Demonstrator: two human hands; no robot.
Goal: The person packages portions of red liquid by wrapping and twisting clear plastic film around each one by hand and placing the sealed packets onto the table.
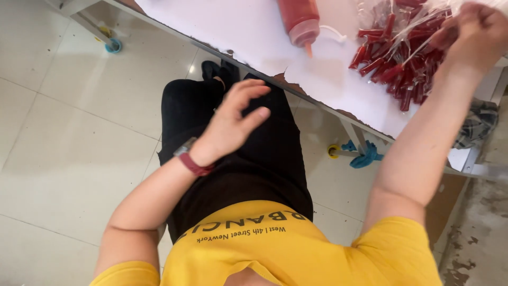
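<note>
Gripping glossy red tubes [394,58], right hand [476,34] blurred.

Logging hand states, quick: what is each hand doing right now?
Left hand: open, fingers spread, holding nothing, above the lap.
Right hand: closed over the pile of red filled tubes in clear plastic on the white table; exact grip cannot be told.

Bright, even daylight; soft shadows on floor; raised hand motion-blurred.
</note>
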